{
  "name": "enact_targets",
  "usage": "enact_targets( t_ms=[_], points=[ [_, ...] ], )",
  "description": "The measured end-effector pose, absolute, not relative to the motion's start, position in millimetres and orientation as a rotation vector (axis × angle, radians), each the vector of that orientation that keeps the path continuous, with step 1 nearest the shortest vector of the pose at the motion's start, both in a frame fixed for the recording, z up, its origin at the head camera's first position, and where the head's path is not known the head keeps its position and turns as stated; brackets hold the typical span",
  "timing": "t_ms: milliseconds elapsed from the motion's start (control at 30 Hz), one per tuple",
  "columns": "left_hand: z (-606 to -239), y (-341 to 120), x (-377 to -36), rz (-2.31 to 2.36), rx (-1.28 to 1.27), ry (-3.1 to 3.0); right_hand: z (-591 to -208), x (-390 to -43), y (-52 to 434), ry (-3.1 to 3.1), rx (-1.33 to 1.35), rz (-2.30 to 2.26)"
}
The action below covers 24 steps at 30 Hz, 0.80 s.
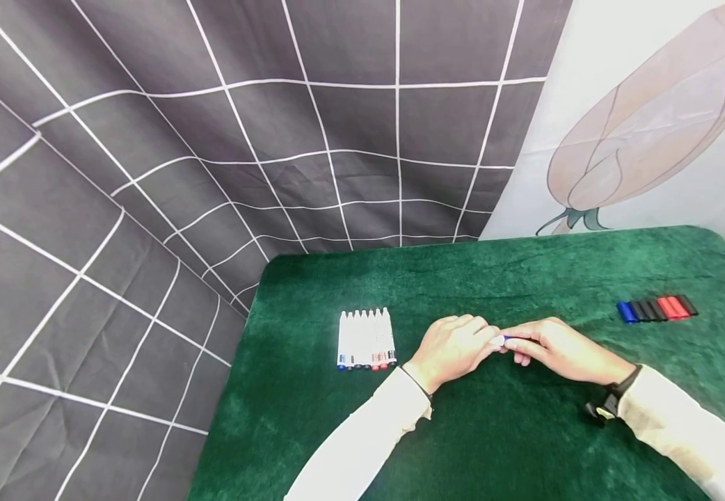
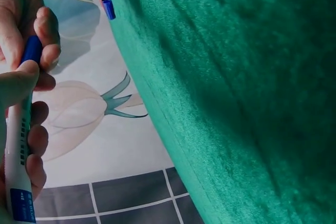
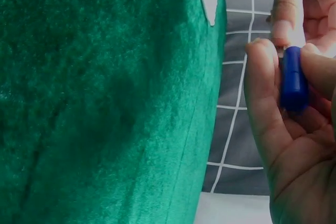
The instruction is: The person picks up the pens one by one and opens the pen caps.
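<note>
Both hands meet mid-worktop over the green velvet worktop (image 1: 525,431): the left hand (image 1: 453,348) curls around a white-barrelled marker pen (image 2: 18,156), the right hand (image 1: 556,348) pinches its blue plastic cap (image 3: 293,77). A row of white markers (image 1: 367,339) lies left, loose blue, black and red caps (image 1: 657,308) right.

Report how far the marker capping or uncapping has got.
Done, by the look of it: seven uncapped markers lie in a row on the green table, with a row of loose caps set apart to the right. In hand: the left hand grips a white marker while the right hand pinches its blue cap. Whether the cap is going on or coming off cannot be told.
</note>
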<state>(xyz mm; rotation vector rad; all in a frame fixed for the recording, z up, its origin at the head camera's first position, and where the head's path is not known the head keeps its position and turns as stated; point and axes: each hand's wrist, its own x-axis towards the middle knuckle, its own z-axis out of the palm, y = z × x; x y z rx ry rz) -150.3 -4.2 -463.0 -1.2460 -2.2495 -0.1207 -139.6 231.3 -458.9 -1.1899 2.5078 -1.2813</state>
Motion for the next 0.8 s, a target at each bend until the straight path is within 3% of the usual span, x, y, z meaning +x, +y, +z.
enact_targets(
  t_ms=[800],
  points=[
    [-461.7,-10.1,-150.4,-0.224,-1.201,-2.419,-464.4,-146.5,226.8,2.921,-1.629,-0.913]
  ],
)
